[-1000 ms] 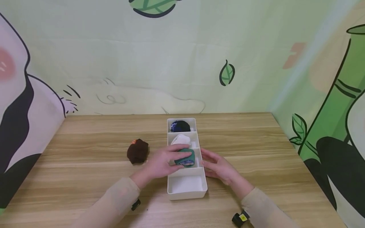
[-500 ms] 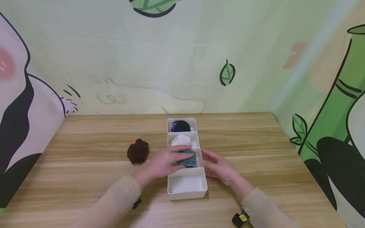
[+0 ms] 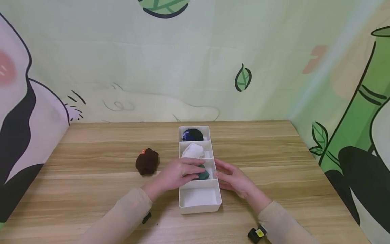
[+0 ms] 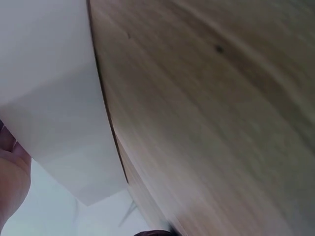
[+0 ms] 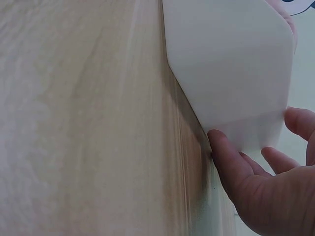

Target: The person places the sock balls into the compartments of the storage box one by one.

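Soft light, faint shadows, slight blur

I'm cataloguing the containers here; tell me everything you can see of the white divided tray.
The white tray is long and narrow, with rounded corners and smooth walls that look like plastic. Dividers split it into four compartments in a row. From far to near, these show a blue-black bundle, a white bundle, a green bundle under the left hand, and bare floor. It lies flat on the wooden table, its length running away from the person. The right hand touches its right wall.
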Motion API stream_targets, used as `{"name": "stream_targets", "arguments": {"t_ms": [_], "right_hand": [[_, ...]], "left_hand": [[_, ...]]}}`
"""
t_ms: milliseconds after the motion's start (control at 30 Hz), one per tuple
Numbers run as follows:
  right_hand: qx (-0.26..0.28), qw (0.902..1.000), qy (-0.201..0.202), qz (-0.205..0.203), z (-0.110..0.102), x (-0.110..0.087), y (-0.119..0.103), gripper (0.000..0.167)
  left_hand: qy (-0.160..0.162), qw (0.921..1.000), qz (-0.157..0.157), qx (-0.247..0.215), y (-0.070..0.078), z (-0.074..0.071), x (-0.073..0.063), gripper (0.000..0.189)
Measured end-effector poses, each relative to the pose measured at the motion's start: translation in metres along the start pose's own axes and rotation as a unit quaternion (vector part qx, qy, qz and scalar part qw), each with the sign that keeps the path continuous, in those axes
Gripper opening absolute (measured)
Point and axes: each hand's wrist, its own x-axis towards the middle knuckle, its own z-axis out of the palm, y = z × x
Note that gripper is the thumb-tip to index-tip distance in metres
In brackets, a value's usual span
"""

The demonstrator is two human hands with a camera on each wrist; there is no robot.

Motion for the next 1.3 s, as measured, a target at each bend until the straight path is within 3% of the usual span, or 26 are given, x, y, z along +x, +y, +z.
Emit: {"name": "stream_targets", "arguments": {"t_ms": [233, 433, 667, 900, 1133, 1300], "right_hand": [[0.009, 0.9999, 0.001, -0.005, 0.001, 0.000, 0.000, 0.060], [0.010, 0.9999, 0.004, -0.005, 0.000, 0.001, 0.001, 0.060], [0.006, 1.0000, 0.004, -0.002, 0.000, 0.000, -0.001, 0.061], [0.002, 1.0000, -0.002, -0.007, 0.000, 0.000, -0.002, 0.060], [-0.001, 1.0000, 0.007, -0.002, 0.001, 0.001, 0.000, 0.060], [0.002, 1.0000, 0.007, -0.002, 0.001, 0.000, 0.000, 0.060]], "left_hand": [[0.033, 0.9994, 0.011, 0.006, 0.000, 0.000, -0.002, 0.030], [0.034, 0.9993, -0.008, 0.012, 0.002, -0.008, -0.005, 0.032], [0.068, 0.9944, 0.004, 0.080, -0.003, -0.014, -0.011, 0.041], [0.093, 0.9875, -0.032, 0.123, -0.009, -0.022, -0.020, 0.050], [0.117, 0.9778, -0.049, 0.167, -0.017, -0.035, -0.032, 0.053], [0.112, 0.9705, -0.105, 0.186, -0.027, -0.045, -0.044, 0.056]]}}
